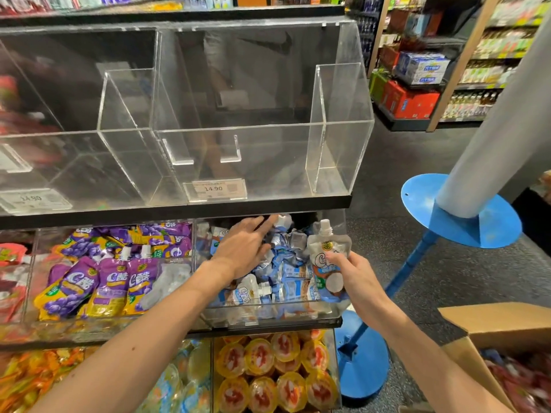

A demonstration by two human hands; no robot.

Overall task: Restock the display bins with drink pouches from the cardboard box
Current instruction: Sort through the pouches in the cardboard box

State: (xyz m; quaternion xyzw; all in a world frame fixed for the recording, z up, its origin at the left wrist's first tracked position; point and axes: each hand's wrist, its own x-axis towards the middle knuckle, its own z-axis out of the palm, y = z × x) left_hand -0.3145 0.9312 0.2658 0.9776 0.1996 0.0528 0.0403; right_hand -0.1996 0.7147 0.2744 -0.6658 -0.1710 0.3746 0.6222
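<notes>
- Two hands: left hand (244, 248) and right hand (354, 275).
- One pouch (326, 257), pinched in the right hand.
- Blue pouches (286, 272) under and around the left hand: a tangled heap, well over ten, exact number unclear.
- Purple pouches (110, 281) left of the left hand: three upright in front, more lying behind, uncounted.
- Two price tags (219, 189) above the hands.
- Cups (280, 374) below the hands: at least eight.
- One box (501, 326) right of the right hand.
- One blue stand (417, 254) beyond the right hand.
</notes>
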